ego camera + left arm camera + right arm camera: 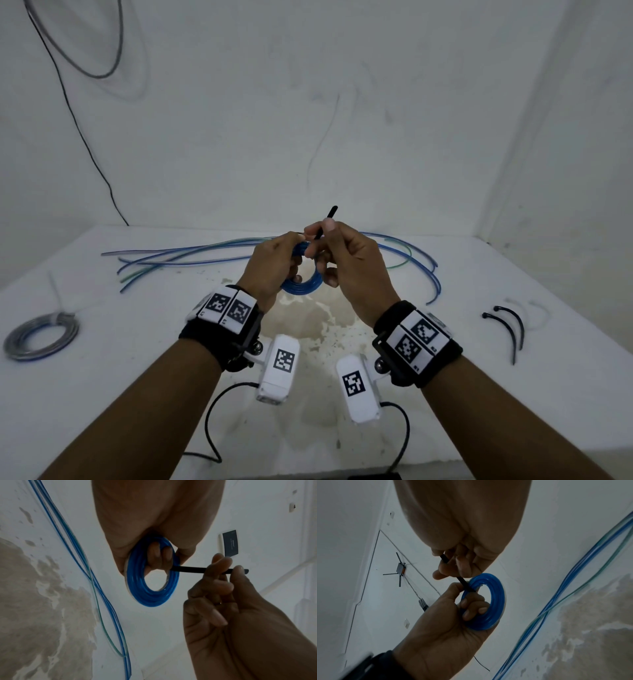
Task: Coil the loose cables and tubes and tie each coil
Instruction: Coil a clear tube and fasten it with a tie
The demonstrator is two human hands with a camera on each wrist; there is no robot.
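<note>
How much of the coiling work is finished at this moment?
Done: one grey coil lies tied at the left. In hand: the left hand grips the blue coil while the right hand pinches a black tie at it. Left: several loose tubes behind; spare ties wait.

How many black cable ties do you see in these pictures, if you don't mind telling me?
3. One black tie is pinched by the right hand at the blue coil; two black ties lie on the table at right.
</note>
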